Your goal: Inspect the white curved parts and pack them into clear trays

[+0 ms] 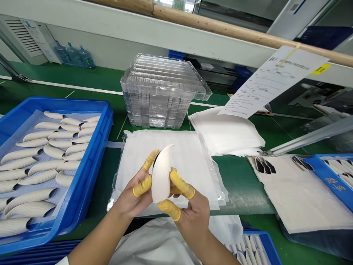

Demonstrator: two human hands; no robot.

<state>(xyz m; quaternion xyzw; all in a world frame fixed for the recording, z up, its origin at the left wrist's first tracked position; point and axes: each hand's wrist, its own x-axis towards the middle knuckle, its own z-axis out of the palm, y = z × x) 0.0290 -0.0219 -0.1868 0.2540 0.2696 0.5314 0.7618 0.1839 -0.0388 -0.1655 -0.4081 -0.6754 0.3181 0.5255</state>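
Up in front of me, both hands hold a white, ribbed, curved shell-like piece (161,175), its pointed end at the top and a dark edge showing at its upper left. My left hand (136,193) grips its left side, with yellow finger cots on the thumb and a finger. On the other side, my right hand (190,206) pinches the lower right edge, also in yellow cots. Below the hands lies a stack of white sheets (182,147) over clear plastic trays. Some of the fingers are hidden behind the piece.
At left, a blue tray (106,110) holds rows of similar pieces. Clear plastic trays (160,99) are stacked behind. White sheets (228,129) lie under a hanging paper form (270,81). Dark pieces (264,165) rest at right, beside another blue tray (325,176). A blue tray (271,246) sits low.
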